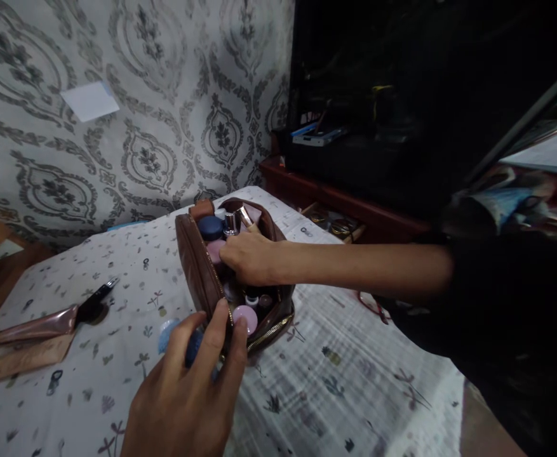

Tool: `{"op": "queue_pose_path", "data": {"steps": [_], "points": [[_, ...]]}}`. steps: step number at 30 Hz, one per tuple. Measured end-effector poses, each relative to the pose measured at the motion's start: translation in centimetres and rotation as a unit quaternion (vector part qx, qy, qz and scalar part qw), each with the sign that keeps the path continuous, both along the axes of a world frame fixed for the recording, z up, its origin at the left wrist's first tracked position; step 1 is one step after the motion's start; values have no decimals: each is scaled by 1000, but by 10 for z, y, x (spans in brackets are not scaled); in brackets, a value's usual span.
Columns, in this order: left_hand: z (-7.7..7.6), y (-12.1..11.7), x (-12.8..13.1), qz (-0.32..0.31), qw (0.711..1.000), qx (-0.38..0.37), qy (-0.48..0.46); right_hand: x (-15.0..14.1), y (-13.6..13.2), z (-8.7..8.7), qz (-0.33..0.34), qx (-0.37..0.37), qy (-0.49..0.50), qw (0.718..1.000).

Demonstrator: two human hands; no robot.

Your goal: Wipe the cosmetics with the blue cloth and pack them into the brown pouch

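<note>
A brown zippered makeup bag (pixel 197 266) stands unzipped on the cloth, packed with small cosmetics. My right hand (pixel 252 257) reaches into it from the right, fingers curled down beside a pink item (pixel 215 251); what they grip is hidden. Around that hand are a dark blue round lid (pixel 210 227), a silver-capped bottle (pixel 231 223) and a gold-capped tube (pixel 247 217). At the bag's near edge, my left hand (pixel 190 387) has its fingers spread, the tips touching the rim near a pink round lid (pixel 245 318). Partly covered by that hand lies a blue item (pixel 166 334).
Two cosmetic tubes, one metallic pink (pixel 35 327) and one beige (pixel 23 362), lie at left on the patterned cloth (pixel 116 355). Behind at right stands a large dark screen (pixel 402 76) above an open drawer (pixel 333 222). Red-framed glasses (pixel 373 306) rest near my right sleeve.
</note>
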State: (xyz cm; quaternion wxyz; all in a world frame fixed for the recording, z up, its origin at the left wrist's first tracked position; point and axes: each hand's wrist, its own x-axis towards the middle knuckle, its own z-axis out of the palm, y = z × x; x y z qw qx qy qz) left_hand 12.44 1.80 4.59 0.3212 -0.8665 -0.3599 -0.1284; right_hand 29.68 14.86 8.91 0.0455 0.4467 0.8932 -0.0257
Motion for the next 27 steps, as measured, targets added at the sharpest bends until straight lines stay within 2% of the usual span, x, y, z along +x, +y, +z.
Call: {"op": "queue_pose_path", "data": {"steps": [3, 5, 10, 12, 18, 23, 27], "points": [[-1, 0, 0, -1, 1000, 9, 1, 0, -2, 4, 7, -11, -27, 1000], [0, 0, 0, -1, 1000, 13, 1, -1, -3, 6, 21, 7, -14, 1000], [0, 0, 0, 0, 1000, 5, 1, -5, 3, -1, 127, 48, 12, 991], [1, 0, 0, 0, 1000, -1, -8, -6, 9, -6, 146, 52, 7, 988], [0, 0, -1, -1, 1000, -8, -8, -8, 24, -16, 149, 48, -15, 988], [1, 0, -2, 4, 1000, -5, -5, -5, 26, -13, 113, 62, -4, 992], [1, 0, -1, 0, 1000, -7, -9, -6, 24, -9, 112, 69, -11, 991]]}}
